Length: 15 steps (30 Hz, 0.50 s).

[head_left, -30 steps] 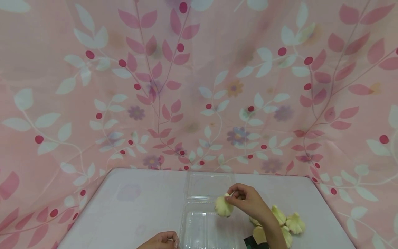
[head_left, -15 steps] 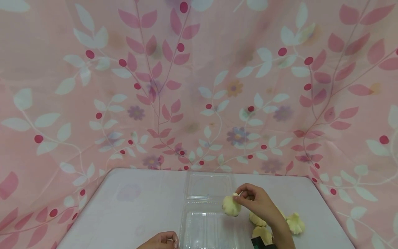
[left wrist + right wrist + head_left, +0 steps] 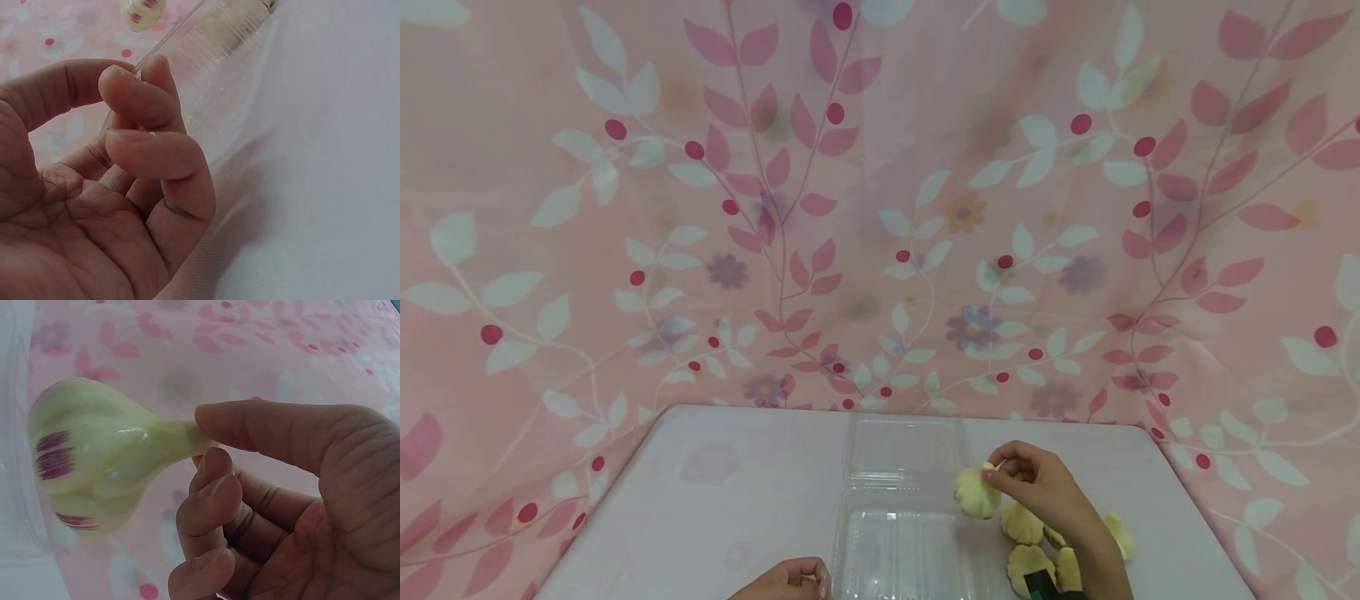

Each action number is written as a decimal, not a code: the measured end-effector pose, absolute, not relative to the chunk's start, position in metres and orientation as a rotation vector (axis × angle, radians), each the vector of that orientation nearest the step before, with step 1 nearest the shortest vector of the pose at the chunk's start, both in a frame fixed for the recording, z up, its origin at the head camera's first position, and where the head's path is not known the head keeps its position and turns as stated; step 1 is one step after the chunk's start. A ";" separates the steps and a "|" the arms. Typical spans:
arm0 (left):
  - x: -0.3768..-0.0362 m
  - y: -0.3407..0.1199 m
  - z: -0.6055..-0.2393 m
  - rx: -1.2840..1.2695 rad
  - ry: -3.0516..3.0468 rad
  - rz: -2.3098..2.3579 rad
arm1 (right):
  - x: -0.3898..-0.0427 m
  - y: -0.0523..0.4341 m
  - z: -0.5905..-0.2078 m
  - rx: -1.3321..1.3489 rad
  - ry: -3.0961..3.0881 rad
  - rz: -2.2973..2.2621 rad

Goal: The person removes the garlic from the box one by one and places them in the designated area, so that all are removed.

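Observation:
My right hand (image 3: pixel 994 473) pinches a pale yellow garlic bulb (image 3: pixel 977 493) by its stem and holds it in the air at the right edge of a clear plastic clamshell container (image 3: pixel 887 542). In the right wrist view the garlic bulb (image 3: pixel 94 456) shows purple streaks, with thumb and forefinger of the right hand (image 3: pixel 203 440) on the stem. My left hand (image 3: pixel 790 579) sits at the container's front left corner. In the left wrist view its fingers (image 3: pixel 144 100) are curled, and the container rim (image 3: pixel 219 50) runs in between thumb and forefinger.
Several more garlic bulbs (image 3: pixel 1026 533) lie in a pile on the white table (image 3: pixel 737 483), just right of the container. The container's lid (image 3: pixel 906 446) lies open toward the back. A pink leaf-patterned cloth (image 3: pixel 880 208) hangs behind the table.
My right hand has carried the garlic bulb rightward, from over the container's base to its right edge near the pile. The left hand has stayed put.

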<state>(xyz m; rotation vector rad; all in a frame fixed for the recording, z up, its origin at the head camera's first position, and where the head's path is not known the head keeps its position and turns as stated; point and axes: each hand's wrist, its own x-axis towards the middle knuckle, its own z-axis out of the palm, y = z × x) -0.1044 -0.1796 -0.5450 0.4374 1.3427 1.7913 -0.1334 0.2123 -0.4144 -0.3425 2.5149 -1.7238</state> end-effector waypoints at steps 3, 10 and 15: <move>-0.105 -0.180 -0.544 0.437 1.354 1.782 | -0.133 0.216 -0.414 -0.343 2.527 -1.712; -0.106 -0.181 -0.543 0.461 1.343 1.771 | -0.132 0.225 -0.416 -0.310 2.546 -1.701; -0.107 -0.182 -0.546 0.466 1.342 1.766 | -0.131 0.230 -0.416 -0.256 2.549 -1.705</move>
